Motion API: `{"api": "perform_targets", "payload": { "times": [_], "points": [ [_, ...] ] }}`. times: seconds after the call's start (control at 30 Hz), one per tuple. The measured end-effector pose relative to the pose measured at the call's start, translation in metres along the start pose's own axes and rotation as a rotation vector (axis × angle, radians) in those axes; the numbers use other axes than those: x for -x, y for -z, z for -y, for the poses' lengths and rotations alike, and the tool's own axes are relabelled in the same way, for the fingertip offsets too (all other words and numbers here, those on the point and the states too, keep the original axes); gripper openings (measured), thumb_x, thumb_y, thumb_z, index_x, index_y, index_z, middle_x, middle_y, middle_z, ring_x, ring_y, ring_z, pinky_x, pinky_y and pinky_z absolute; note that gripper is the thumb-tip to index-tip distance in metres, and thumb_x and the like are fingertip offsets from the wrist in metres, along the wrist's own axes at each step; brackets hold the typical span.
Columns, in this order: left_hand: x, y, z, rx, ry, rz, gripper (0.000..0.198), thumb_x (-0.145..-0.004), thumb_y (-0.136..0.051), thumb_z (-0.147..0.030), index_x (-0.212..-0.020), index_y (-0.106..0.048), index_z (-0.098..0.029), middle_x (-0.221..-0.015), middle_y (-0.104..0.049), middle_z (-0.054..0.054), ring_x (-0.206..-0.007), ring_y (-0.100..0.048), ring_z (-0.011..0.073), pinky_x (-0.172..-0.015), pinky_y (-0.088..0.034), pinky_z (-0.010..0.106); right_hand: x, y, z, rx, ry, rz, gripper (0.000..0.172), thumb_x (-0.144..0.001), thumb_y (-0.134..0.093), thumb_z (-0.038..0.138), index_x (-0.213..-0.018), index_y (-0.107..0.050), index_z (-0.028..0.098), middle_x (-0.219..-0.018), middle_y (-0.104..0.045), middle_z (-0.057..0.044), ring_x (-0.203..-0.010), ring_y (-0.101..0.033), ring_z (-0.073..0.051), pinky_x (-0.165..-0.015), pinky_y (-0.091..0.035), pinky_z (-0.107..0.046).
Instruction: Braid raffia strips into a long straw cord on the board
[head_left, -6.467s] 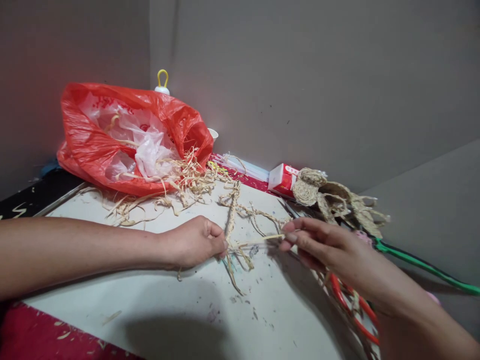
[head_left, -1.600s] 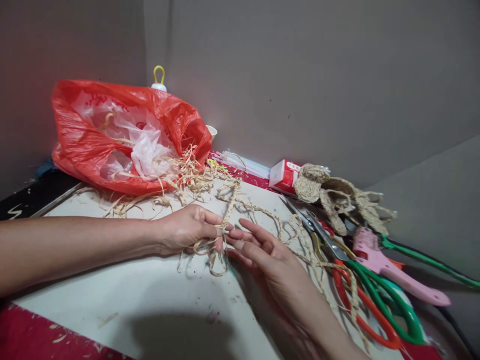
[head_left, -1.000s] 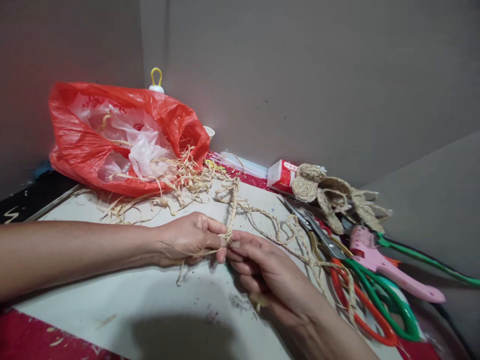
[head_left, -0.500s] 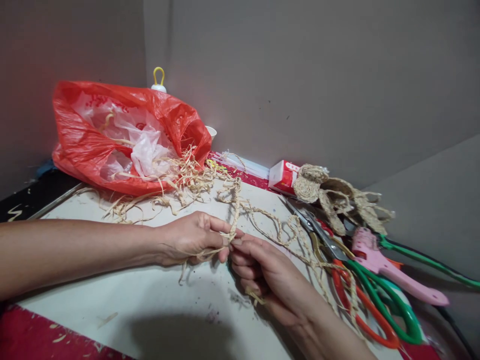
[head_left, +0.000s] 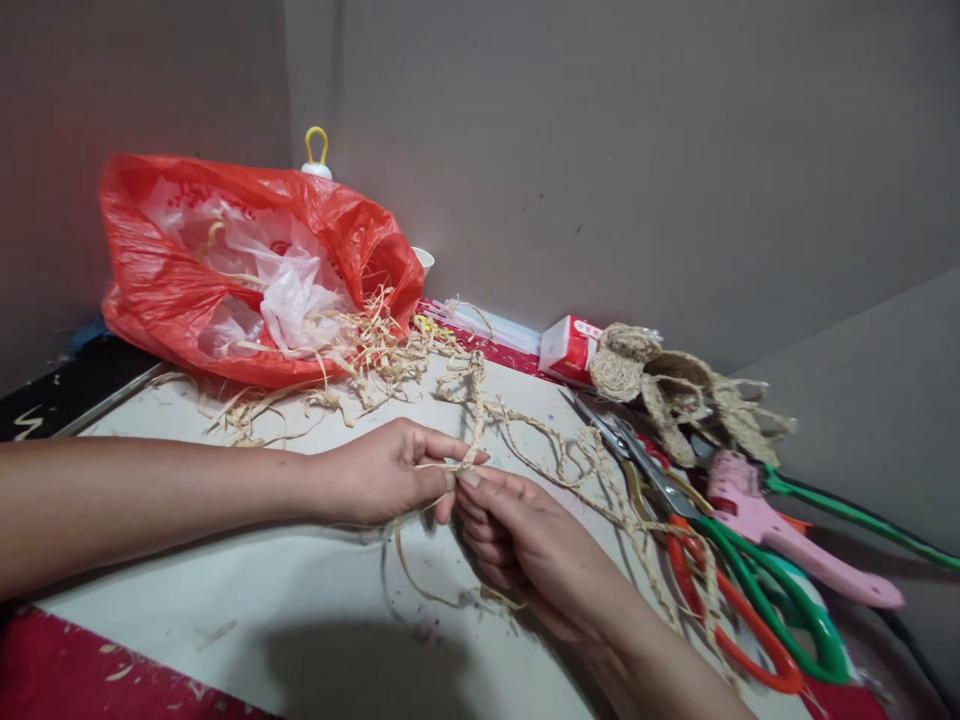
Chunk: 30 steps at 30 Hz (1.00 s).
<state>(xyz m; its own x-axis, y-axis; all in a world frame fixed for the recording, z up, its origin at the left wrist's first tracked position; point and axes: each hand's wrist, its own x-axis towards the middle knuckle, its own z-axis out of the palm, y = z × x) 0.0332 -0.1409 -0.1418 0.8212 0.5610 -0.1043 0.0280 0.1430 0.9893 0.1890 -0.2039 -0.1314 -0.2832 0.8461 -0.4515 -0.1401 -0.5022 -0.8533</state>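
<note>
Over the middle of the white board, my left hand point(head_left: 401, 468) and my right hand point(head_left: 517, 520) meet at the near end of a straw-coloured braid point(head_left: 475, 410). Both hands are closed, thumb against fingers, pinching the braid and its loose strands where they come together. A thin loose strand point(head_left: 405, 560) hangs down below my left hand onto the board. The finished part of the braid runs away from my fingertips and joins a long braided cord that winds off to the right. The exact strands inside each pinch are hidden by the fingers.
A red plastic bag point(head_left: 165, 310) spills loose fibre strands point(head_left: 375, 350) at the back left. To the right lie scissors with orange point(head_left: 757, 655) and green handles point(head_left: 829, 640), a pink glue gun point(head_left: 780, 540), coiled braided pieces point(head_left: 622, 365) and a red-and-white box point(head_left: 568, 347). Grey walls stand behind.
My fingers have shifted slightly at the braid's end. A loose strand now hangs lower beneath my left hand, arching across the board. The other things stay in place.
</note>
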Motion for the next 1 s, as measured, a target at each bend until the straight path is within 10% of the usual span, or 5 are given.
{"api": "perform_targets", "payload": {
  "times": [0.37, 0.67, 0.83, 1.0],
  "points": [
    [-0.001, -0.005, 0.006, -0.128, -0.091, 0.033, 0.023, -0.081, -0.046, -0.012, -0.094, -0.065, -0.012, -0.088, -0.067, 0.005, -0.080, -0.058, 0.0126, -0.075, -0.045, 0.023, -0.003, -0.008, -0.009, 0.046, 0.014, -0.221, 0.027, -0.073, -0.052, 0.026, -0.050, -0.038, 0.020, -0.038, -0.030, 0.009, -0.034, -0.016, -0.004, -0.034, -0.011, -0.018],
    [0.002, 0.007, -0.020, -0.375, 0.027, 0.057, 0.027, -0.084, -0.040, -0.018, -0.083, -0.067, -0.012, -0.067, -0.059, 0.000, -0.060, -0.048, 0.0084, -0.059, -0.039, 0.019, -0.003, -0.006, -0.013, 0.081, 0.015, -0.237, 0.026, -0.074, -0.050, 0.026, -0.051, -0.042, 0.020, -0.037, -0.028, 0.010, -0.033, -0.016, -0.005, -0.033, -0.011, -0.020],
    [0.008, -0.005, -0.028, -0.135, 0.308, -0.010, 0.018, -0.078, -0.044, -0.022, -0.071, -0.058, -0.013, -0.048, -0.046, -0.004, -0.034, -0.029, 0.0052, -0.035, -0.024, 0.018, -0.002, -0.008, -0.014, 0.078, 0.054, -0.219, 0.022, -0.076, -0.050, 0.024, -0.055, -0.054, 0.016, -0.037, -0.029, 0.010, -0.033, -0.016, -0.004, -0.033, -0.011, -0.018],
    [0.012, -0.022, -0.030, 0.041, 0.392, -0.064, 0.015, -0.075, -0.042, -0.018, -0.066, -0.054, -0.014, -0.041, -0.047, -0.002, -0.033, -0.044, 0.0102, -0.036, -0.036, 0.019, 0.000, -0.012, -0.012, 0.029, 0.027, -0.142, 0.041, -0.082, -0.049, 0.033, -0.046, -0.052, 0.014, -0.034, -0.028, 0.008, -0.031, -0.015, -0.003, -0.033, -0.011, -0.019]
  ]
}}
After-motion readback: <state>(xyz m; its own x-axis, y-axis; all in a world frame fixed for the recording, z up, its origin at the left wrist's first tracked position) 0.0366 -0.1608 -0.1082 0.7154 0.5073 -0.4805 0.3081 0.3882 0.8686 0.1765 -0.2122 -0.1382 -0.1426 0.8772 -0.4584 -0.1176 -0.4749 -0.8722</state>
